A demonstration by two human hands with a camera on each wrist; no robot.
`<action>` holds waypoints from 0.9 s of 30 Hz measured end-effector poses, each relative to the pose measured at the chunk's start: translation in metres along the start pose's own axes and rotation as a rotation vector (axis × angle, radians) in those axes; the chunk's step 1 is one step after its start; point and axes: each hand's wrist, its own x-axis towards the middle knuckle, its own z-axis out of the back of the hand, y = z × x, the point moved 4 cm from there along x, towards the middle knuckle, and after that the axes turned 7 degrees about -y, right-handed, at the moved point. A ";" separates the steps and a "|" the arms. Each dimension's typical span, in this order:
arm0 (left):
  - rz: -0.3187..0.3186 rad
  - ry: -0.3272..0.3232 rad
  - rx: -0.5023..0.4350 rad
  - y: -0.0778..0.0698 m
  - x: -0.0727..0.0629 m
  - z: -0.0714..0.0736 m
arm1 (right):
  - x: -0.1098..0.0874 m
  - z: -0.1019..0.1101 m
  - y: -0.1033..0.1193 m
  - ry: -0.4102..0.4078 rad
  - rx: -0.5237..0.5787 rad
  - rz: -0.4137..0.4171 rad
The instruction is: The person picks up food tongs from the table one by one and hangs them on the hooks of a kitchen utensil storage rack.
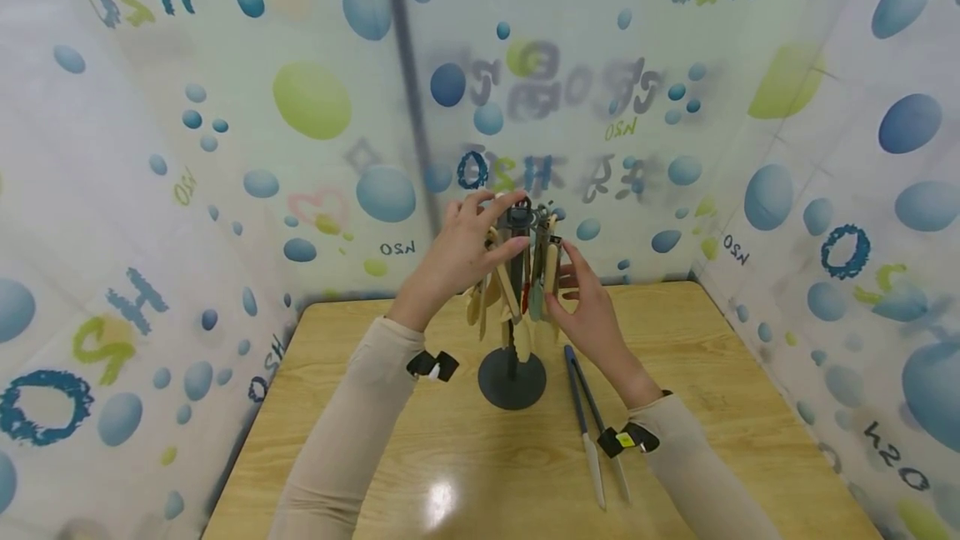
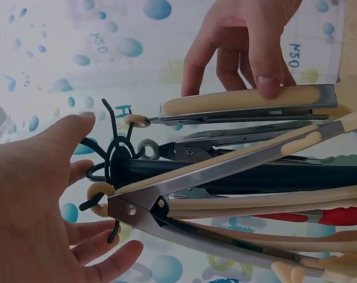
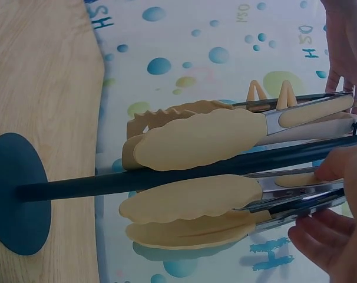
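Observation:
A black stand with a round base and hooks at its top carries several hanging kitchen tongs. My right hand pinches the handle of beige-and-steel tongs on the stand's right side, its thumb on the beige grip. The ring of these tongs is at a hook. Around the hooks, my left hand has its fingers spread and loosely bent; whether they touch the hooks is unclear. Other beige tongs hang close to it with arms apart. Grey-green tongs and a red-gripped utensil hang behind.
Long dark-handled tongs with pale tips lie on the wooden table, right of the stand and near my right forearm. A patterned curtain encloses the table at the back and sides.

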 end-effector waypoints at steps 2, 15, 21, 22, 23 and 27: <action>-0.002 0.004 0.002 0.000 0.000 0.000 | -0.001 0.000 -0.001 0.001 -0.008 0.005; -0.004 0.015 0.028 -0.001 0.001 0.000 | -0.033 0.003 -0.029 0.046 -0.005 -0.157; -0.018 0.005 0.065 -0.005 0.001 0.003 | -0.069 -0.007 -0.058 0.081 -0.080 -0.238; -0.021 0.004 0.072 -0.005 0.001 0.003 | -0.076 -0.011 -0.064 0.090 -0.099 -0.251; -0.022 0.002 0.076 -0.006 0.001 0.003 | -0.082 -0.013 -0.070 0.101 -0.122 -0.264; -0.041 -0.008 0.104 -0.007 0.000 0.001 | -0.112 -0.024 -0.096 0.159 -0.233 -0.304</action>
